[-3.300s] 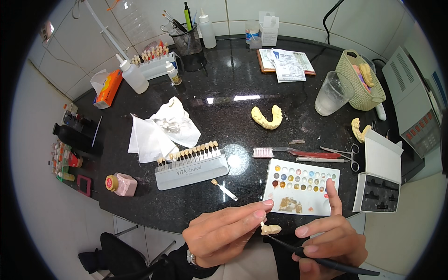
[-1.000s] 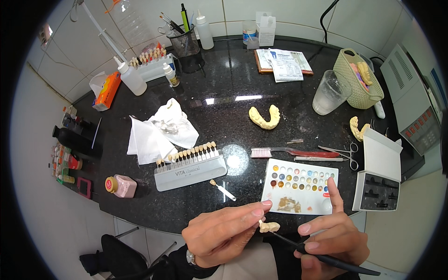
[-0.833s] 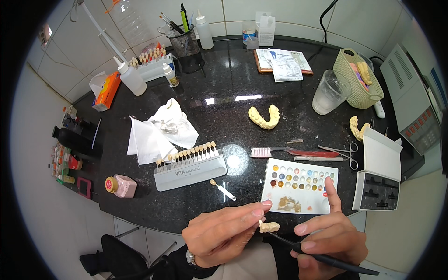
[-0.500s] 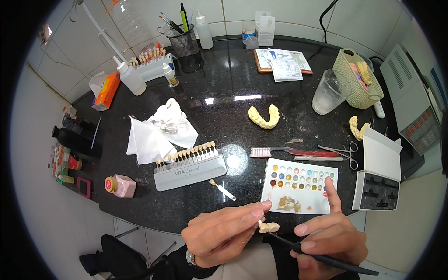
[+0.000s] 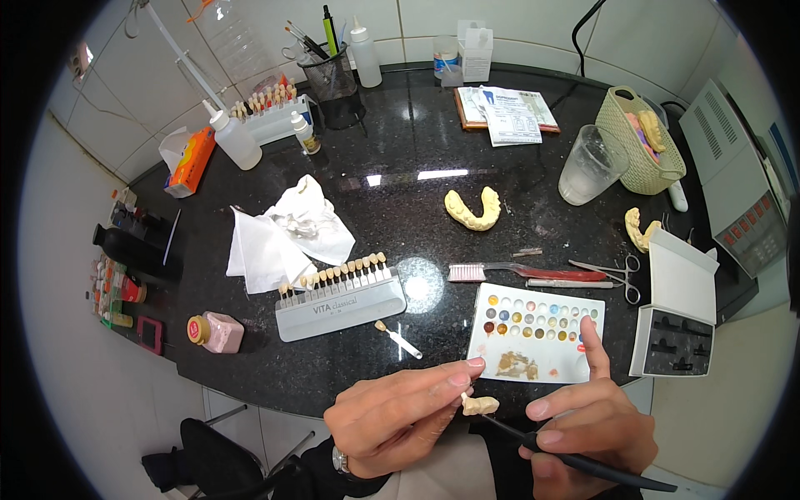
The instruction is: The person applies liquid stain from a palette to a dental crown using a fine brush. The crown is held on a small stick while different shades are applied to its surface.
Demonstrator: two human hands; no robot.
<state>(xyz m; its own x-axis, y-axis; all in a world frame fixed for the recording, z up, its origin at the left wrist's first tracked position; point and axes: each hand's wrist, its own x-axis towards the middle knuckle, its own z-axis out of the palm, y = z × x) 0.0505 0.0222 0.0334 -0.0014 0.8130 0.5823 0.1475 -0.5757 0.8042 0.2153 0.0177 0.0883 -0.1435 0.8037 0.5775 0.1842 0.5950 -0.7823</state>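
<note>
Between the thumb and fingers of my left hand [image 5: 392, 417] is a small cream-coloured dental bridge [image 5: 481, 406], held at its left end near the table's front edge. My right hand [image 5: 604, 421] grips a fine brush [image 5: 583, 468] with a black handle, its index finger raised. The brush's thin tip meets the underside of the bridge or lies just below it; I cannot tell whether they touch. Just beyond both hands lies a white paint palette [image 5: 571, 354] with rows of coloured wells and a brownish smear. A tooth shade guide [image 5: 333, 315] stands to the left, with one loose shade tab [image 5: 403, 343] before it.
A yellowish dental arch model [image 5: 473, 218] sits mid-table. Beyond the palette are a toothbrush [image 5: 533, 272] and scissor-like forceps [image 5: 625, 268]. At right stand an open white box [image 5: 679, 275], a cup [image 5: 587, 171] and a basket [image 5: 625, 137]. Crumpled tissue [image 5: 308, 233] lies left.
</note>
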